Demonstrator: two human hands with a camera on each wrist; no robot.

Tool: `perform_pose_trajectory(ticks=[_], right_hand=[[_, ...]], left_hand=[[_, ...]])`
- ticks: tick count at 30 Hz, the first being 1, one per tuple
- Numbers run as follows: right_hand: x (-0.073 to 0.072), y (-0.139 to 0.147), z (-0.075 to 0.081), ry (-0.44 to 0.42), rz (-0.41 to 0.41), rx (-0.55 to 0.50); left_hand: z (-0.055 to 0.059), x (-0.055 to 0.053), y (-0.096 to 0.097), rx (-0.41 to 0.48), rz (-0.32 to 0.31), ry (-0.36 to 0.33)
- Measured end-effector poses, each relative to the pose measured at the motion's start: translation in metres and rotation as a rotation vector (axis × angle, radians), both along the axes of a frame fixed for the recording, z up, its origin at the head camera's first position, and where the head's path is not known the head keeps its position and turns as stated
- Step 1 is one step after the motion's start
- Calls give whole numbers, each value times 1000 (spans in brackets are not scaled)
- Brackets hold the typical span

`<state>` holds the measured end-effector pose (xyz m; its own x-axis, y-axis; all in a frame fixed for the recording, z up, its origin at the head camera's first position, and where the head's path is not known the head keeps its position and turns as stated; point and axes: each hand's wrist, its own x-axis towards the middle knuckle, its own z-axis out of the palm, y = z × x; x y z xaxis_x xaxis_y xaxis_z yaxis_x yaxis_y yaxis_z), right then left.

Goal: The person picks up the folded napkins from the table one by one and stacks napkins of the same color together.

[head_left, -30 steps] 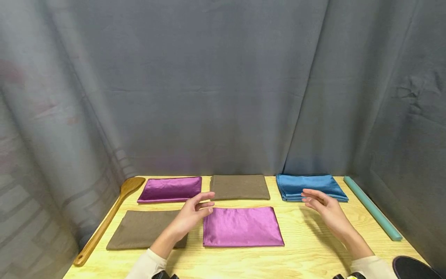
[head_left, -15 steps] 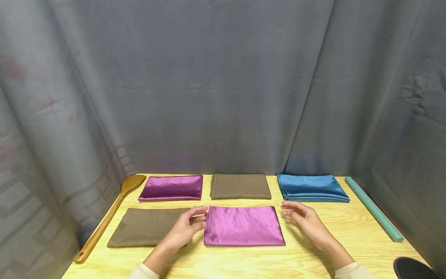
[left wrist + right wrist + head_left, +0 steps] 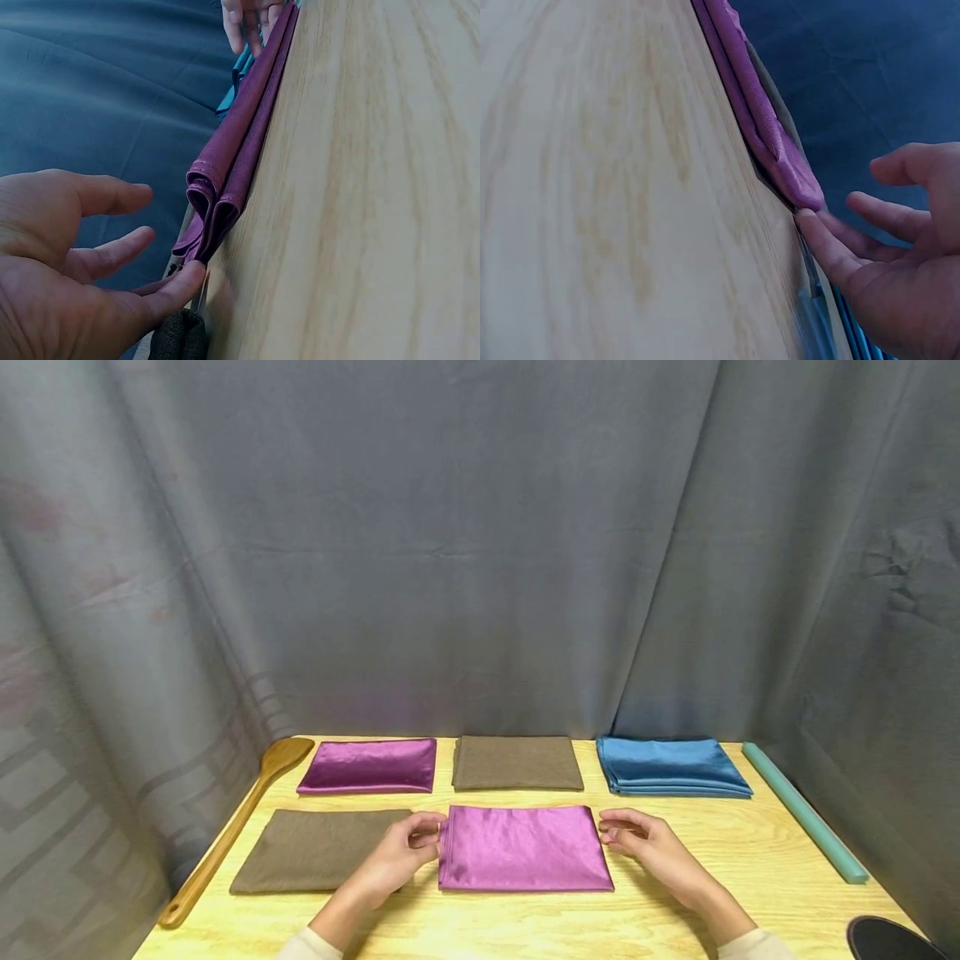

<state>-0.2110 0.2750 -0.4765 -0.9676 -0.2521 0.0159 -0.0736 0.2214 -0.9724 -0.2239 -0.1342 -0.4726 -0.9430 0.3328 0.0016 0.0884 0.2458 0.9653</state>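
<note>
A folded, shiny pink-purple cloth (image 3: 525, 850) lies at the front middle of the table, its layered fold facing left. My left hand (image 3: 396, 855) is beside its left end, with spread fingers and the lowest fingertips right at the corner; the left wrist view shows the stacked folds (image 3: 217, 176) just past them. On the other side, my right hand (image 3: 654, 850) has its fingertips at the cloth's right end. Seen from the right wrist, one fingertip meets the tip of the pink cloth (image 3: 769, 127) close over the wood, while the other fingers stand apart.
Behind lie a darker purple cloth (image 3: 367, 767), a brown cloth (image 3: 517, 763) and a blue cloth (image 3: 672, 766). Another brown cloth (image 3: 315, 850) is under my left hand's side. A wooden spoon (image 3: 225, 839) lines the left edge, a teal rod (image 3: 804, 812) the right. Grey curtain (image 3: 465, 552) encloses the table.
Both hands have come down to the pink-purple cloth's ends. The right hand moved left and nearer from in front of the blue cloth; the left moved slightly left and down. The cloths stay put.
</note>
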Motion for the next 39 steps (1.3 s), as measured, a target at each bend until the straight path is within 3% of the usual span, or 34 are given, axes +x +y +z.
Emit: perform_pose_trajectory(ticks=[6, 16, 27, 39], right_hand=[[-1, 0, -5, 5, 50, -33], [-1, -3, -7, 3, 50, -30], [4, -11, -4, -25, 1, -11], [4, -10, -2, -21, 46, 1]], left_hand=[[-3, -1, 3, 36, -32, -23], [-8, -5, 10, 70, -65, -56], [-3, -3, 18, 50, -191, -72], [-7, -5, 23, 49, -191, -75]])
